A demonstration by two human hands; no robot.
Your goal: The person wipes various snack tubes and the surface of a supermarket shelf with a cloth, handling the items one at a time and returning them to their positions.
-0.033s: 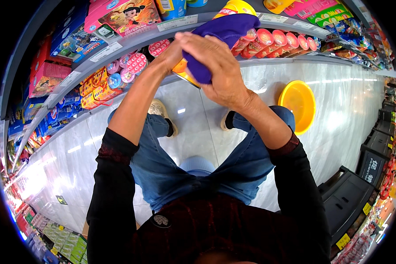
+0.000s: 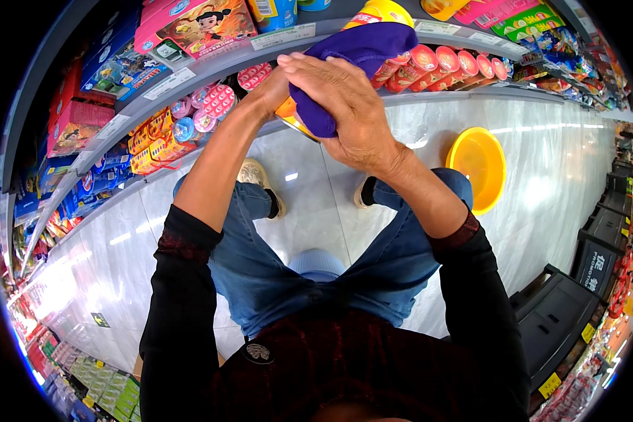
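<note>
Up against the shelf front, my right hand (image 2: 355,105) is closed on a purple cloth (image 2: 362,43) and presses it onto a yellow-orange container (image 2: 288,111). The container has a thin metallic-looking lower rim; its exact kind is hidden by the cloth and hands. My left hand (image 2: 269,90) steadies it from the left, its fingers mostly covered behind the right hand. Loose cloth spreads up and to the right, over part of a yellow tub (image 2: 387,10) on the shelf. Red-lidded cups (image 2: 423,59) lie in a row just right of the cloth.
Boxes and packets fill the curved shelf (image 2: 218,58) ahead and to the left. A yellow basin (image 2: 498,176) stands on the tiled floor by my right knee. Beneath me is a light-blue stool (image 2: 315,261). Black crates (image 2: 559,323) line the right side.
The cloth and right hand have shifted very slightly against the container; the grip is the same.
</note>
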